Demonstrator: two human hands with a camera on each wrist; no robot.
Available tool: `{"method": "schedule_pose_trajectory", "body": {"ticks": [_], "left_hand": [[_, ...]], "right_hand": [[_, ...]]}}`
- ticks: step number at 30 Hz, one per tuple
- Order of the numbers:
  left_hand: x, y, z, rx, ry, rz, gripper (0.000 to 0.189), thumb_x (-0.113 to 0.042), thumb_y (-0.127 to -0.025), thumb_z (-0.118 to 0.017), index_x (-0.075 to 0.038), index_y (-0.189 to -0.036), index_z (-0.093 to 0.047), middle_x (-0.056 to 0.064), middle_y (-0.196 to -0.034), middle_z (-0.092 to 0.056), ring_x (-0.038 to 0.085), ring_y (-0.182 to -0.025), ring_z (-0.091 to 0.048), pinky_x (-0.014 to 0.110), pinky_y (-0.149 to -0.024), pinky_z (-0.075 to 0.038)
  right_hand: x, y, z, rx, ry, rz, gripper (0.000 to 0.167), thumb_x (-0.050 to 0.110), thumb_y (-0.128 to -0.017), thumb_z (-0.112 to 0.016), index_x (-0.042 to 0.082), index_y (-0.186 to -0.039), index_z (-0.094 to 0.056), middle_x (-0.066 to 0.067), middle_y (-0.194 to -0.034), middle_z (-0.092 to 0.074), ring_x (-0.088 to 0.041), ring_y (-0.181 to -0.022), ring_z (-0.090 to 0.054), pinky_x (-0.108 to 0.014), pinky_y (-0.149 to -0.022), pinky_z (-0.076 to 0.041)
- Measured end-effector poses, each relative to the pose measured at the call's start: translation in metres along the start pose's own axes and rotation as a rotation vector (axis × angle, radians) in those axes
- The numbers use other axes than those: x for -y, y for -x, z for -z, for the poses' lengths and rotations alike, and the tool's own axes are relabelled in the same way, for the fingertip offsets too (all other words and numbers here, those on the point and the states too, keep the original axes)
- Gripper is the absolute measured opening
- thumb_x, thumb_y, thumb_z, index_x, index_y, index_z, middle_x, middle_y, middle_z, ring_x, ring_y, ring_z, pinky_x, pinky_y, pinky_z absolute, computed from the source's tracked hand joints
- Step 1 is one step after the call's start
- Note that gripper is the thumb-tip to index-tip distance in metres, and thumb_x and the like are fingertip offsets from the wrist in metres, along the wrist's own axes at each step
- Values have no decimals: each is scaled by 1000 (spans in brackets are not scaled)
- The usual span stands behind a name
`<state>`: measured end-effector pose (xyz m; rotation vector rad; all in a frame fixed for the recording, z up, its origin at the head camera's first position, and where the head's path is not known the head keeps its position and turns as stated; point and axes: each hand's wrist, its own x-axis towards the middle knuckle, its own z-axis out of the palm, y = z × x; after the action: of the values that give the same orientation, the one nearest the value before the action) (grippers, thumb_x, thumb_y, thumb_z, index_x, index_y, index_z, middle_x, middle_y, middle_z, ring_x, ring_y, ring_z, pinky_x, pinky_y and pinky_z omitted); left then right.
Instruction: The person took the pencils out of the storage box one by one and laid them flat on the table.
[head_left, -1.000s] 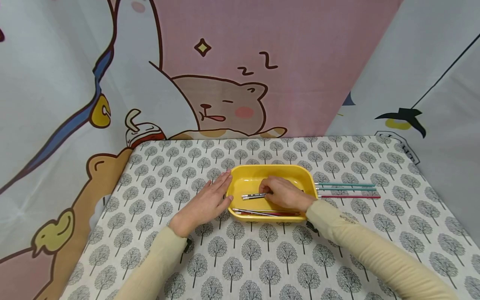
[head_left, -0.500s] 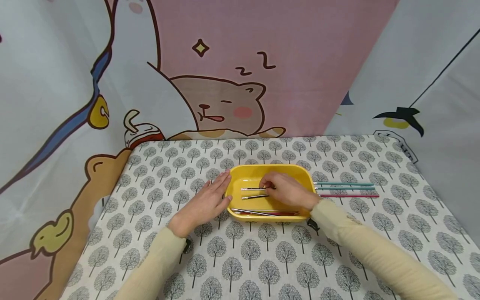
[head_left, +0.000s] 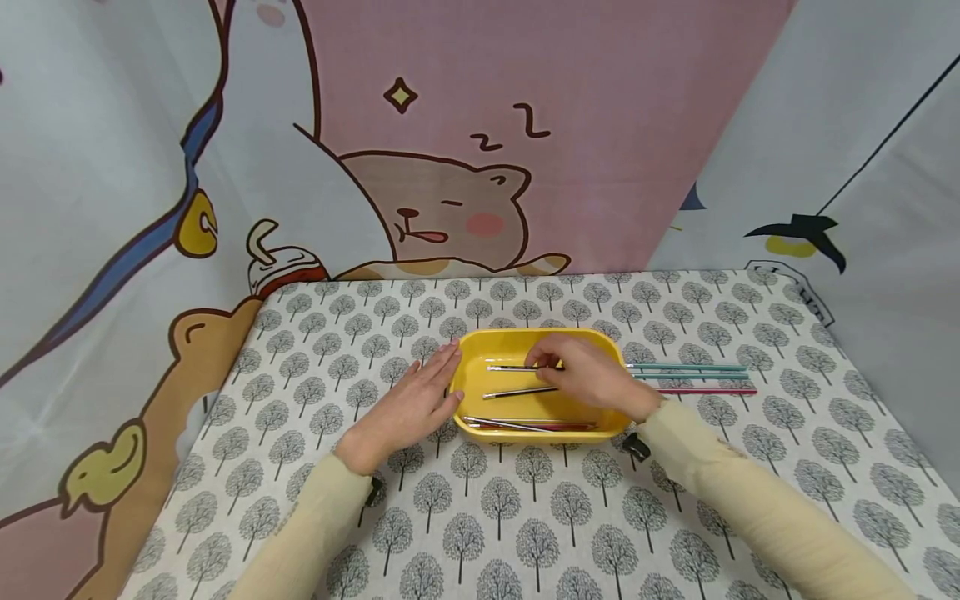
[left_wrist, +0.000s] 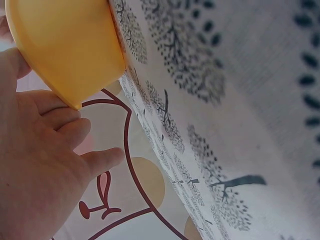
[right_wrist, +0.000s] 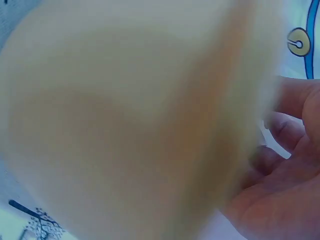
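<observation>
A yellow tray (head_left: 472, 337) sits on the patterned cloth. My left hand (head_left: 405, 408) rests against its left end with fairly straight fingers; the left wrist view shows those fingertips touching the tray's rim (left_wrist: 45, 82). Inside the tray, my right hand (head_left: 585, 371) pinches a dark pencil (head_left: 506, 368) with a light end pointing left. Another dark pencil (head_left: 517, 392) lies just nearer, its right part under the hand. Along the tray's front wall lie several more pencils (head_left: 517, 425). In the right wrist view the blurred tray wall hides most of my right fingers (right_wrist: 282, 132).
To the right of the tray, two teal pencils (head_left: 690, 372) and a pinkish-red pencil (head_left: 705, 391) lie side by side on the tree-patterned cloth (head_left: 525, 508). A cartoon-printed curtain (head_left: 600, 167) stands behind the table.
The two dark pencils, earlier together under my right hand, now lie apart. My right hand has moved the held one toward the tray's far side. The left hand stays put.
</observation>
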<state>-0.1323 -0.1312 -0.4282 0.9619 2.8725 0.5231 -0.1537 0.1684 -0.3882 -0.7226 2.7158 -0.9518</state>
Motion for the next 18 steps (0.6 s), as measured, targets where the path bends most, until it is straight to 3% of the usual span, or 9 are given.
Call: {"method": "schedule_pose_trajectory", "body": {"ticks": [18], "left_hand": [[1,0,-1,9,-16,2,66,-38,-112,-41,-2,-163,-20,5,-172,-5,30,-157,-18,62,-122,-24]], "right_hand": [[2,24,26,-122,28,65,16,4,-96,-70,13,-109,-75,3,-101,-69,-17,-93,-63,-39,-81,-56]]}}
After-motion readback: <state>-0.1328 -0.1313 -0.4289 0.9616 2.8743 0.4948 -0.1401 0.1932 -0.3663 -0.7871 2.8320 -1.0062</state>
